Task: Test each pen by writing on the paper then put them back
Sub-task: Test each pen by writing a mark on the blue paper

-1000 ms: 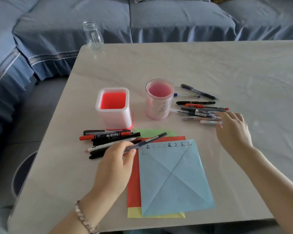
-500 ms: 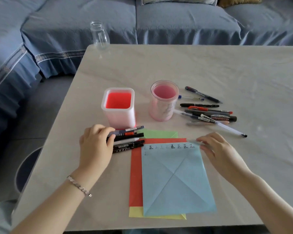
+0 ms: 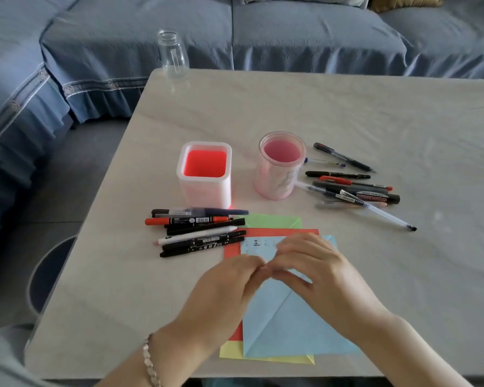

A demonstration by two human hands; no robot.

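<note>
My left hand (image 3: 229, 286) and my right hand (image 3: 319, 275) meet fingertip to fingertip over the top of the blue paper (image 3: 291, 331). Both pinch a small pale pen that the fingers almost wholly hide. A row of written marks (image 3: 256, 243) runs along the paper's top edge, partly covered by my right hand. Left of the paper lies a group of several markers (image 3: 199, 233). To the right another group of several pens (image 3: 352, 191) lies loose. Behind stand an empty square red-and-white holder (image 3: 204, 191) and an empty round pink cup (image 3: 274, 185).
Red (image 3: 263, 232), green (image 3: 271, 220) and yellow (image 3: 277, 358) sheets lie under the blue one. A long clear pen (image 3: 386, 216) sticks out toward the right. A clear bottle (image 3: 172, 55) stands at the table's far left corner. A blue sofa (image 3: 305, 37) runs behind the table.
My left hand put its dark pen down with the markers on the left, then came over the blue paper. My right hand drew back from the right pens and met it there.
</note>
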